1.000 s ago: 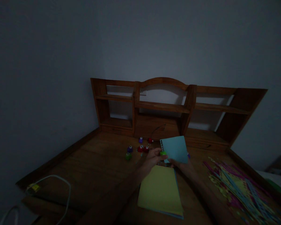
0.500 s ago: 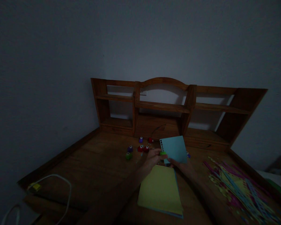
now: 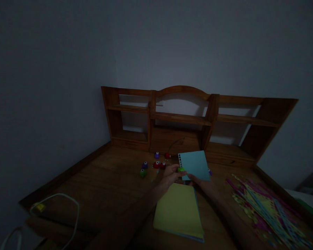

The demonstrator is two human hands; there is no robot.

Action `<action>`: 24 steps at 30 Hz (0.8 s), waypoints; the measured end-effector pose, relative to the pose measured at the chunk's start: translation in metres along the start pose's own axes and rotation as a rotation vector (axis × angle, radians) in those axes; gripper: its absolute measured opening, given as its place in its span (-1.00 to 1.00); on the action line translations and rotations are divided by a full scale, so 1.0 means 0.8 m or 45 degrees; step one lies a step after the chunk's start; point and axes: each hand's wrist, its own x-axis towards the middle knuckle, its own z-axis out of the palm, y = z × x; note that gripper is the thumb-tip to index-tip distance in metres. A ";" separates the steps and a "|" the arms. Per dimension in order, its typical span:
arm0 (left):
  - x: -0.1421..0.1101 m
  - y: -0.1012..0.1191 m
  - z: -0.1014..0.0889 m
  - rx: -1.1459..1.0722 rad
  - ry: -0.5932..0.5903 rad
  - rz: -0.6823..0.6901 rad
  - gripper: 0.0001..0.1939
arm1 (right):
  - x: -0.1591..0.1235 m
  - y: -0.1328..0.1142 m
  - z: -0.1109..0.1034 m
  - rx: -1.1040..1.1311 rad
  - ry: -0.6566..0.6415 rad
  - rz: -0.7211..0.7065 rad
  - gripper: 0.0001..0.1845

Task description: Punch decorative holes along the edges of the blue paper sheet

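My left hand [image 3: 171, 174] is closed on a small rounded green paper punch [image 3: 181, 169], which sits at the left edge of a light blue sheet of paper [image 3: 196, 164]. A row of dark holes runs down that edge. My right hand [image 3: 201, 182] grips the lower edge of the sheet, tilted up above the desk. Below both hands lies a stack of yellow paper [image 3: 179, 211] with blue sheets showing under it. Fingers hide part of the punch.
Left of my hands stand several small punches with eyes, among them a red one [image 3: 156, 165], a purple one [image 3: 145, 165] and a green one [image 3: 143, 173]. Coloured paper strips [image 3: 271, 211] pile up at the right. A wooden shelf [image 3: 182, 119] backs the desk; a white cable [image 3: 77, 208] lies left.
The blue sheet has shifted very slightly, its lower edge a little higher. Both hands keep their grip in nearly the same place.
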 end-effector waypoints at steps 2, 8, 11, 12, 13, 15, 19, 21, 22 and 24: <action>0.002 -0.001 0.001 -0.016 -0.006 0.003 -0.57 | 0.000 0.000 -0.001 -0.052 -0.015 0.009 -0.63; 0.002 -0.008 0.001 -0.017 0.029 0.011 -0.55 | 0.003 0.002 0.000 0.003 0.037 -0.022 -0.63; 0.003 -0.011 0.001 -0.011 0.007 0.037 -0.55 | 0.000 -0.004 0.001 0.036 0.049 -0.034 -0.63; 0.003 -0.011 0.000 -0.011 -0.005 0.042 -0.55 | -0.002 -0.007 0.001 0.041 0.046 -0.039 -0.63; 0.003 -0.012 0.000 -0.011 -0.019 0.044 -0.55 | -0.002 -0.009 0.001 0.046 0.047 -0.045 -0.62; 0.003 -0.011 0.000 -0.016 -0.037 0.042 -0.54 | -0.003 -0.011 0.001 0.056 0.061 -0.045 -0.62; 0.000 -0.008 0.001 0.008 -0.047 0.046 -0.55 | -0.003 -0.010 -0.002 0.057 0.099 -0.037 -0.61; -0.002 -0.007 0.001 0.046 -0.033 0.036 -0.56 | -0.003 -0.010 -0.003 0.053 0.099 -0.035 -0.60; -0.003 -0.006 0.001 0.060 -0.023 0.029 -0.56 | -0.004 -0.010 -0.003 0.056 0.097 -0.039 -0.60; -0.003 -0.005 0.001 0.074 -0.022 0.019 -0.55 | -0.005 -0.011 -0.003 0.059 0.106 -0.049 -0.59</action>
